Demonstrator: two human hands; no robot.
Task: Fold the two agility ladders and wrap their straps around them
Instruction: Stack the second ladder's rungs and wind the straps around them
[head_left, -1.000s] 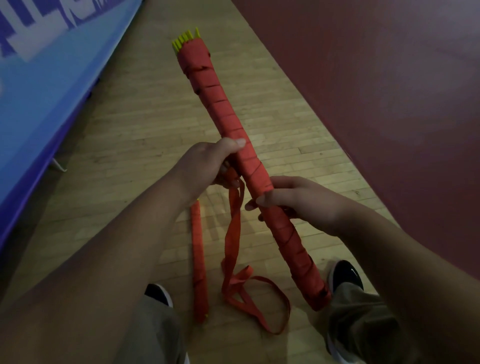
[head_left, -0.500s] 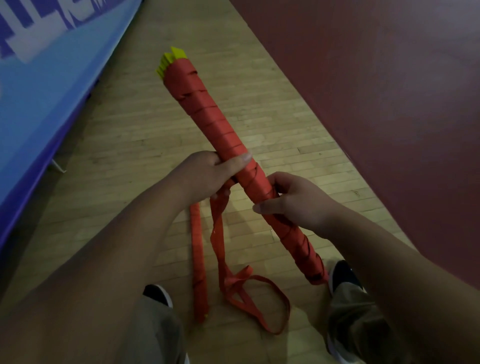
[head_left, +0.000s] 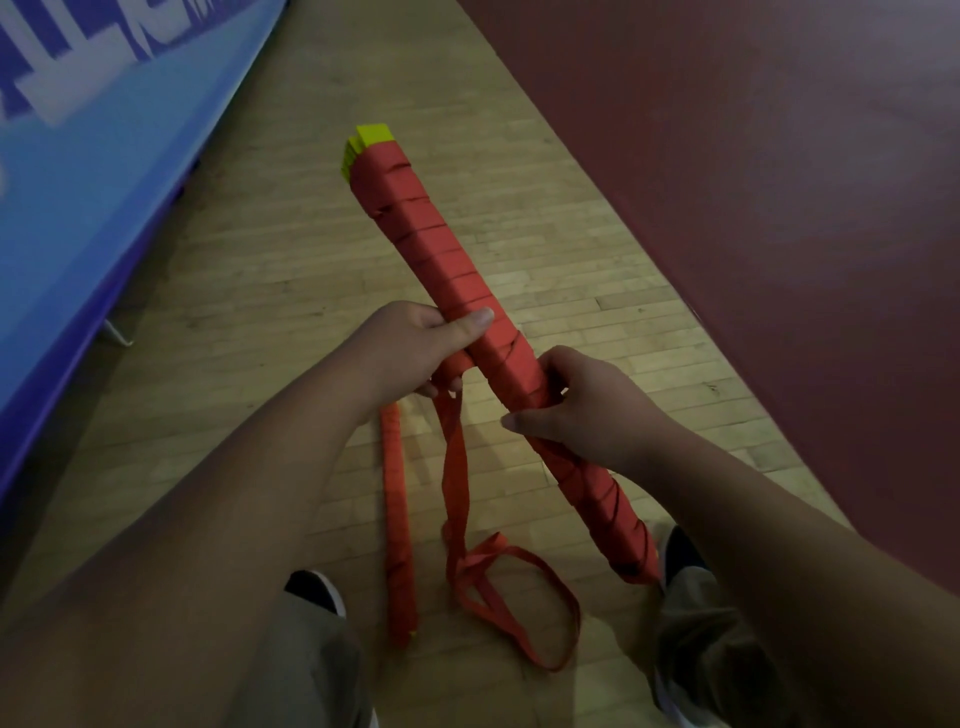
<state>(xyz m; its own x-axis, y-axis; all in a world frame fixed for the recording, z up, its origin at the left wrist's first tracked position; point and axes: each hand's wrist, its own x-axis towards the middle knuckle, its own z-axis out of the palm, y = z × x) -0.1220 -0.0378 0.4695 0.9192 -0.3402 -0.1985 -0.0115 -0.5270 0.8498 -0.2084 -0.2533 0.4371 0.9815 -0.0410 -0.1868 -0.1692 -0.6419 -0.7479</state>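
A person standing on a wooden floor (head_left: 270, 270) holds a folded ladder (head_left: 467, 312) slantwise in both hands, its rungs bundled into one long roll bound in turns of orange strap. The left hand (head_left: 410, 348) grips the bundle near its middle, thumb pressed flat along the upper face and fingers (head_left: 447, 384) curled closed beneath, where they also pinch the loose strap (head_left: 457, 467). Just below and to the right, the right hand (head_left: 571, 410) closes around the bundle from the far side, its thumb pointing left across the wrapped surface. Above the left fingers the roll runs up and away to yellow rung ends (head_left: 366, 143) that poke out of the wrapping; below the right fingers it slopes down to end beside the right shoe (head_left: 680, 561). The strap hangs from the left fingers to the floor, where it lies in a loop between the feet. A second ladder (head_left: 397, 519), already wrapped, lies on the floor below the left hand, next to the left shoe (head_left: 317, 590). Both forearms reach forward from the lower corners, wrists turned inward toward each other.
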